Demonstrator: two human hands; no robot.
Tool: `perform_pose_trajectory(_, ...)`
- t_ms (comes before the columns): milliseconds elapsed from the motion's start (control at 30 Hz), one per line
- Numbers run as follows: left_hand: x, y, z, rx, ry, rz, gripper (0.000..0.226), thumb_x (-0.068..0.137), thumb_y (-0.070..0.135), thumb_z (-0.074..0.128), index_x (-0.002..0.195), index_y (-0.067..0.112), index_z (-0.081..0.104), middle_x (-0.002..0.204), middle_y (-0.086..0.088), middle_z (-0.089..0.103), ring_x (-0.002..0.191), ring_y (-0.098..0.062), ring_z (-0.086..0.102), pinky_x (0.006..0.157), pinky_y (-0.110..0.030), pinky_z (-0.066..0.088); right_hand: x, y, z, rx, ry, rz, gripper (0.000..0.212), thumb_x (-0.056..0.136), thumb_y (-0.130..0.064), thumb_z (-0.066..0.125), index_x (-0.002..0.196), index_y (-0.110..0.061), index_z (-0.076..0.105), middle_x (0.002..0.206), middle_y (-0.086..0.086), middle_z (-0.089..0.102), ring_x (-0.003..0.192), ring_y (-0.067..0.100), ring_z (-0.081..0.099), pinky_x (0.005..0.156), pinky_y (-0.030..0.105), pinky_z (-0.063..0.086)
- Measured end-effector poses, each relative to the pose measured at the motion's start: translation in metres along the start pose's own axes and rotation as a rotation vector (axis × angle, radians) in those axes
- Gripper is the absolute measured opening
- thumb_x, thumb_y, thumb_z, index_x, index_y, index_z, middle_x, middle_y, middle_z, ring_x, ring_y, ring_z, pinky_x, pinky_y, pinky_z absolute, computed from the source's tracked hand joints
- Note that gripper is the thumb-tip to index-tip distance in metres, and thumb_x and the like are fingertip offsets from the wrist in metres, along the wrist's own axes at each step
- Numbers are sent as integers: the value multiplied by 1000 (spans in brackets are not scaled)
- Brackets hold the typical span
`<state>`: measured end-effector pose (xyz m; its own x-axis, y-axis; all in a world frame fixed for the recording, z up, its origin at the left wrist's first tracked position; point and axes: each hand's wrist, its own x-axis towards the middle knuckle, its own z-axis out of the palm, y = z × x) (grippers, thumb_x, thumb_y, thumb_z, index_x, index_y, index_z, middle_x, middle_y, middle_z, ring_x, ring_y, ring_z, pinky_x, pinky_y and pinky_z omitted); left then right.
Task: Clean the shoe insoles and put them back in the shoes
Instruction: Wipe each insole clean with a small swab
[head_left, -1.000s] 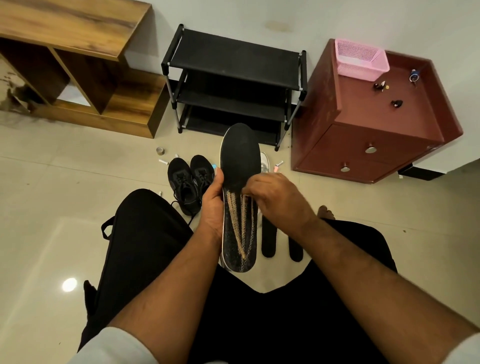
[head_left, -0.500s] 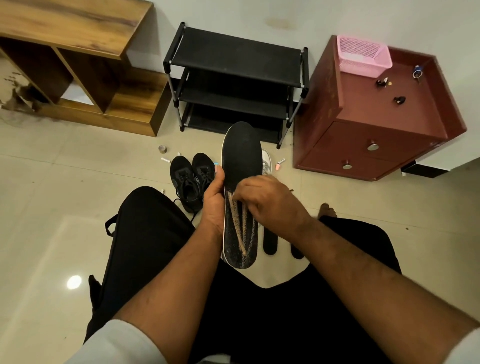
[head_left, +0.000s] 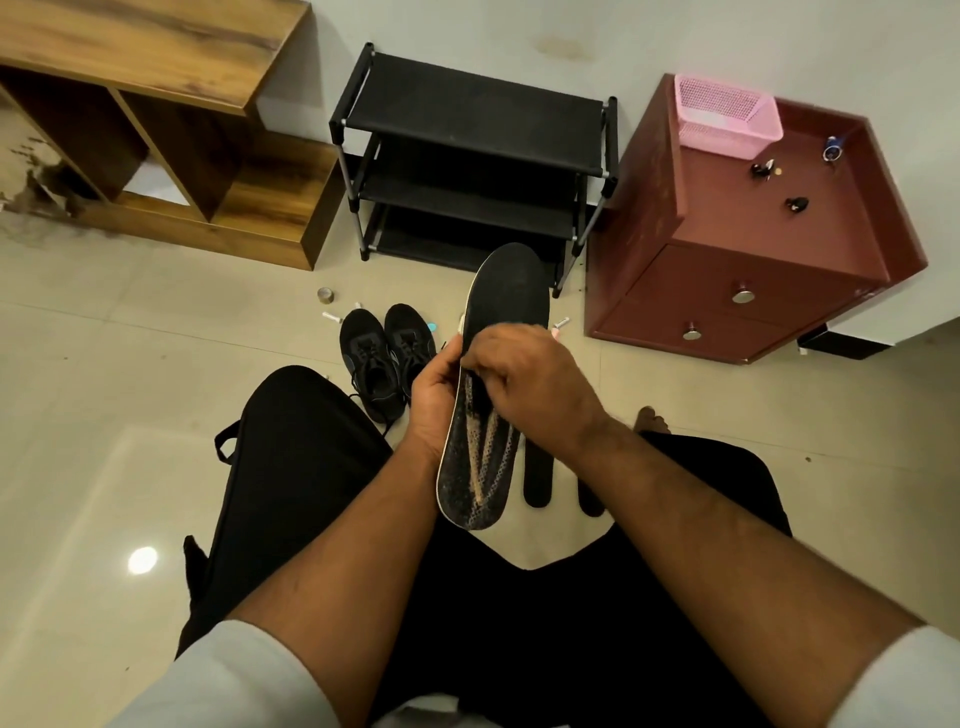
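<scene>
Two hands work on one insole (head_left: 498, 374), held up above the lap. The left hand (head_left: 435, 395) grips its edge; the right hand (head_left: 524, 379) rubs it with curled fingers, maybe holding something. It could slip and fall.

The right hand (head_left: 524, 384) is sliding up the insole (head_left: 506, 291) toward its middle, fingers curled against it

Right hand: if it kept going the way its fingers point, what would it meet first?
The right hand points leftward across the insole, so it would likely meet the left hand gripping the insole's edge; depth is unclear.
</scene>
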<state>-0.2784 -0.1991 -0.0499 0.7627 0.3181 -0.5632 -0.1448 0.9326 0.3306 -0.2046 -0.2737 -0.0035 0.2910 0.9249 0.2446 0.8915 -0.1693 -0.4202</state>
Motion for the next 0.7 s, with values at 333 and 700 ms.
perform_pose_trajectory(333,4,3,-2,31,-34,14,47,98,38,47,90,2,76,90,-17,72,82,-25,72,81,-33,58,-19,-5,9,56,-65,-9,13,82,-8,63,91,-12,71,89,2,68,84,13,61,83,34,50)
perform_pose_trajectory(700,0,6,-2,62,-41,22,68,103,42,34,69,4,79,78,-15,74,70,-21,73,67,-28,60,-28,-21,15,83,-96,-21,12,83,-8,62,89,-10,71,89,2,68,84,14,61,83,30,49)
